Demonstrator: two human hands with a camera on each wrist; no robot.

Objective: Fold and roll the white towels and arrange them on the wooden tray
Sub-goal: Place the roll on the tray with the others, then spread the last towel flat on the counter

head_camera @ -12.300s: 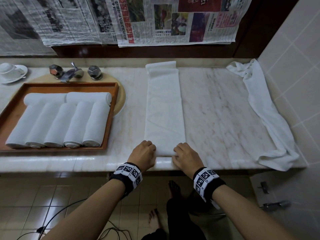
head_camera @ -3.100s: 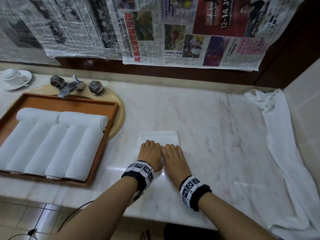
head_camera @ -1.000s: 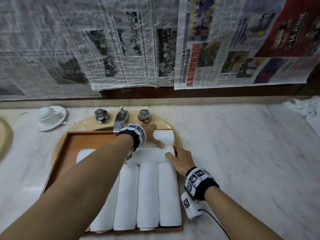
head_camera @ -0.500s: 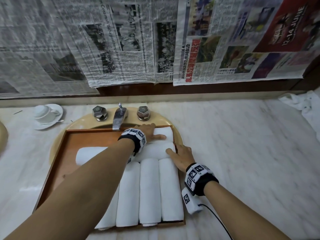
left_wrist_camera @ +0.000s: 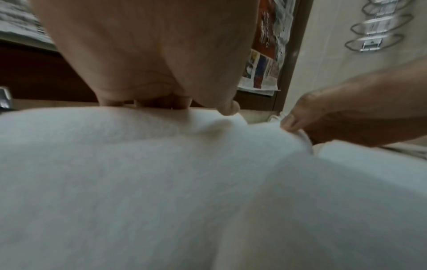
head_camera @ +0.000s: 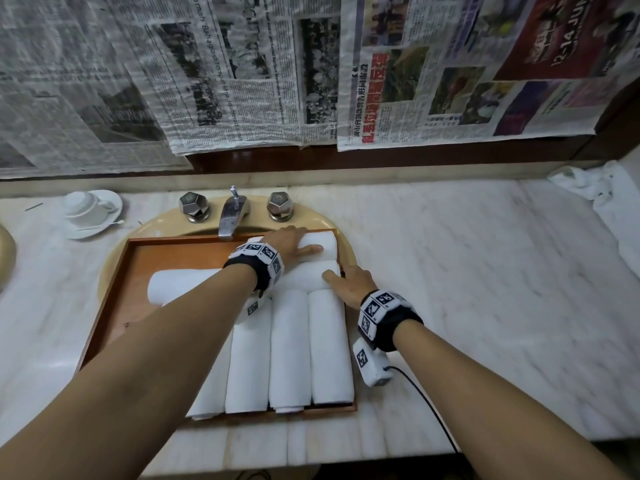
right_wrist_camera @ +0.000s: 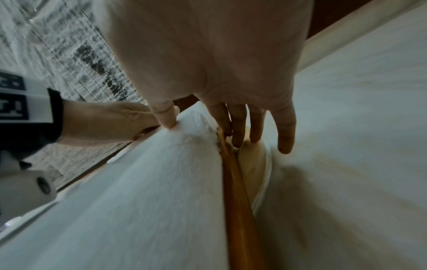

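The left hand [head_camera: 289, 242] is lying flat on the far towel roll [head_camera: 320, 242] in the tray [head_camera: 145, 271], its fingers [left_wrist_camera: 110, 99] extended together over the roll's top and the thumb pointing along it. The right hand [head_camera: 348, 280] is resting at the tray's right rim; its fingers [right_wrist_camera: 285, 127] are straight and slightly spread, reaching down beside the rim, while the thumb is pressing the end of the second roll [head_camera: 311, 277], which is lying just nearer than the left fingers. Neither hand is gripping anything.

Nearer than both hands, upright rolls [head_camera: 291, 348] are lying side by side along the tray. The tray is sitting over a beige sink [head_camera: 332, 225] set in a marble desk [head_camera: 485, 289]. Beyond the left fingers are standing a tap [head_camera: 232, 216] and two knobs. Newspaper [head_camera: 242, 71] is covering the wall behind. Well right of the right fingers, a loose towel [head_camera: 602, 188] is lying on the desk. Far to the left, a cup on a saucer [head_camera: 91, 207] is sitting.

The left forearm is hiding part of the rolls; the loose towel is cut off at the edge. The wrist views are blurred.
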